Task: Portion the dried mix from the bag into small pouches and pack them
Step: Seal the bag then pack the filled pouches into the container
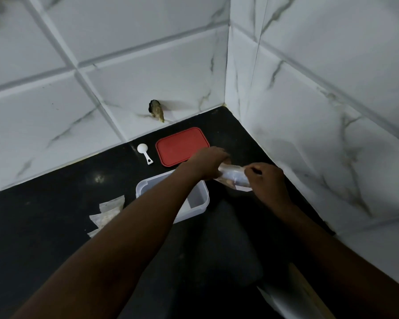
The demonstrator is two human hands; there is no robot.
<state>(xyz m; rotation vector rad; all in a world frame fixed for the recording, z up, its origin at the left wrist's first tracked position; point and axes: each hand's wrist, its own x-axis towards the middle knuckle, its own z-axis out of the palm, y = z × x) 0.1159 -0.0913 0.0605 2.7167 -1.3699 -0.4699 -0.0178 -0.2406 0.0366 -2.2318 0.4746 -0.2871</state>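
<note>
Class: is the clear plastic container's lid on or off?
Off: the red lid lies flat on the black counter beyond the open-topped container.

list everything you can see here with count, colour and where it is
clear bag: one, clear with brownish contents, held right of the container
container: one, translucent white, open, mid counter under the left forearm
lid: one, red, flat on the counter behind the container
scoop: one, white, left of the lid
pouches: about three, clear with pale contents, left of the container
counter: one, black
wall tiles: white marbled, behind and right
wall fitting: one, dark, back wall, unidentifiable
left hand: grips the bag's left end
right hand: fingers pinch the bag's right end
</note>
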